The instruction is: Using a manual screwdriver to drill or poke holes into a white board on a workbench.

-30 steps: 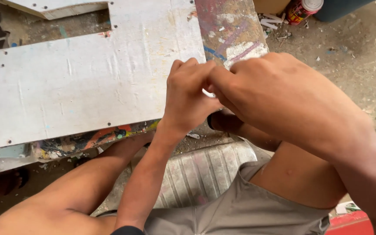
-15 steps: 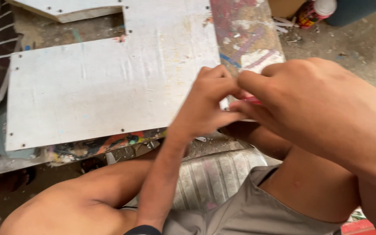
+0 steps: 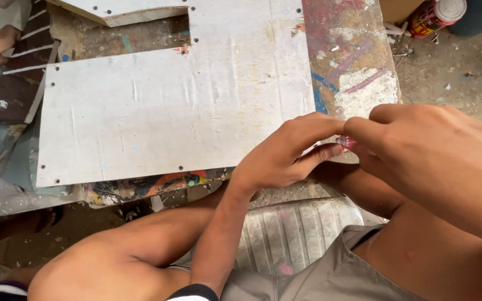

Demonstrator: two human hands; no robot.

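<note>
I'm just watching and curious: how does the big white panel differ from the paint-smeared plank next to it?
The white panel is broad, pale and nearly plain, with small holes along its edges; the plank is narrow and smeared with red, blue and white paint. The panel has a notch cut from its top edge; the plank shows none. The person's left hand and right hand meet over the plank's near end. Both lie flat.

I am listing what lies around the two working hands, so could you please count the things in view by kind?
White boards with screw holes: 2, the big one and one at the top edge
Paint-smeared plank: 1
Red can with white lid: 1
Small red piece pinched between left hand and right hand: 1
Total: 5
</note>
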